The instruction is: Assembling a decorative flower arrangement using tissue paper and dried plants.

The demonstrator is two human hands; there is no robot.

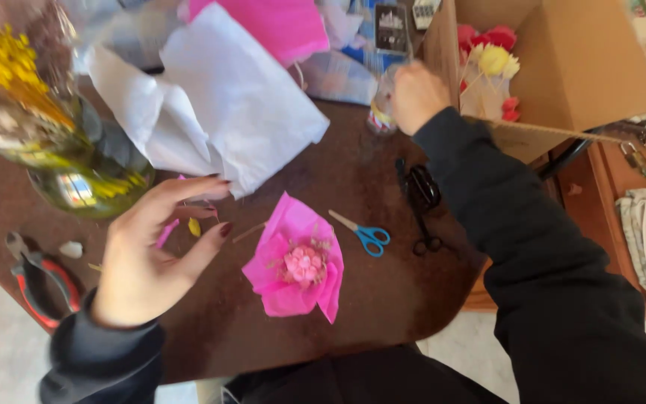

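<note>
My left hand (pixel 160 247) hovers over the dark brown table (pixel 383 292), fingers spread and holding nothing. Just past its fingertips lie a small yellow piece (pixel 194 227) and a thin pink strip (pixel 166 233). To its right lies a pink tissue-paper flower (pixel 297 262) with a pale pink centre. My right hand (pixel 415 96) reaches far across the table, fingers curled on a small clear container (pixel 380 112) beside a cardboard box (pixel 562 67). What the container holds is too blurred to tell.
Blue-handled scissors (pixel 364 235) and black scissors (pixel 420 202) lie right of the flower. White tissue paper (pixel 226 105) and pink paper (pixel 278 22) lie at the back. A glass vase (pixel 84 179) of yellow dried flowers stands left. Red-handled pliers (pixel 39 280) lie near the table's left edge. Paper flowers (pixel 487 67) stand in the box.
</note>
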